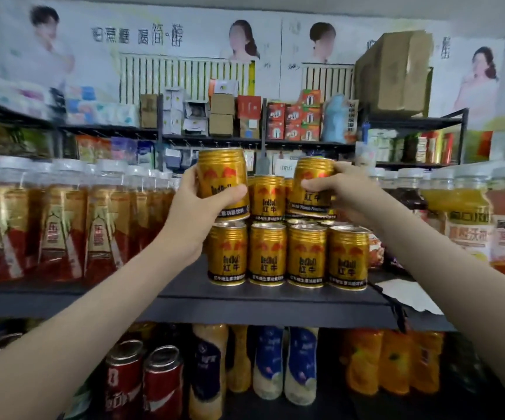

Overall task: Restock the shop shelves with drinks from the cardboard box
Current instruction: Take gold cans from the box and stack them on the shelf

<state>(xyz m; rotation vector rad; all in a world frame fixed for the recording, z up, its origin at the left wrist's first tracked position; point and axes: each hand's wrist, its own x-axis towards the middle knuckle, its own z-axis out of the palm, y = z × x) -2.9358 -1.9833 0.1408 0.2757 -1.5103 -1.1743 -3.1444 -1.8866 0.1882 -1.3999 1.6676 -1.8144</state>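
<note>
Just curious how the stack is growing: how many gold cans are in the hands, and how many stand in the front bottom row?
Held gold cans: 2, one in the left hand, one in the right hand
Front bottom row gold cans: 4
Total: 6

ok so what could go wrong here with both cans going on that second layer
The gold metal drink can in the left hand is over the bottom row of gold cans; set off-centre, it could tip off the dark shelf.
The tilted gold can in the right hand could knock the stacked upper can.
</note>
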